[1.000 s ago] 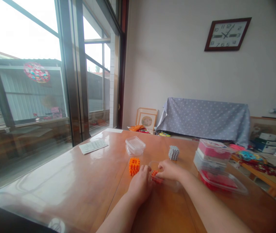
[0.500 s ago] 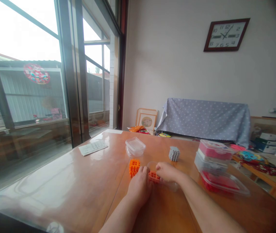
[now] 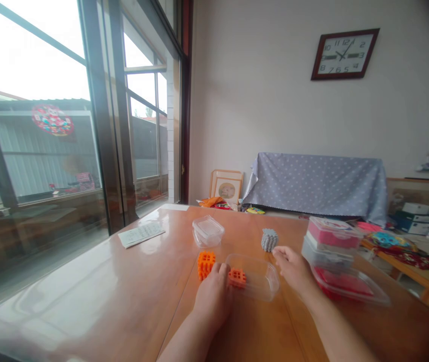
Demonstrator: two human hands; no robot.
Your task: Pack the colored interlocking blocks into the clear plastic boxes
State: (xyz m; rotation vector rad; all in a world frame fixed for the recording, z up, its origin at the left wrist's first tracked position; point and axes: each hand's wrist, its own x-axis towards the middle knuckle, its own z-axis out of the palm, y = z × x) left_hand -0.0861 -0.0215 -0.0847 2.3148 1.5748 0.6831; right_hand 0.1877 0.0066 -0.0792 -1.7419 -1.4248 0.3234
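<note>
A clear plastic container (image 3: 263,281) lies on the table, with orange interlocking pieces (image 3: 237,277) at its left end. My left hand (image 3: 214,289) rests at that left end, fingers bent together against the container's edge; what they grip is partly hidden. Just left of those fingers stands a stack of orange pieces (image 3: 206,265). My right hand (image 3: 292,265) is over the container's right side, fingers curled, close to a stack of grey pieces (image 3: 269,240). Whether anything small is between its fingers cannot be made out.
Behind the container sit clear lids or boxes (image 3: 208,231). Stacked boxes (image 3: 333,241) and a clear box with red contents (image 3: 344,284) stand at the right. A printed sheet (image 3: 141,234) lies at the left, near the window.
My right hand has moved right, away from the orange pieces, toward the grey stack, uncovering the container. My left hand stays by the container's left end. The view has shifted slightly.
</note>
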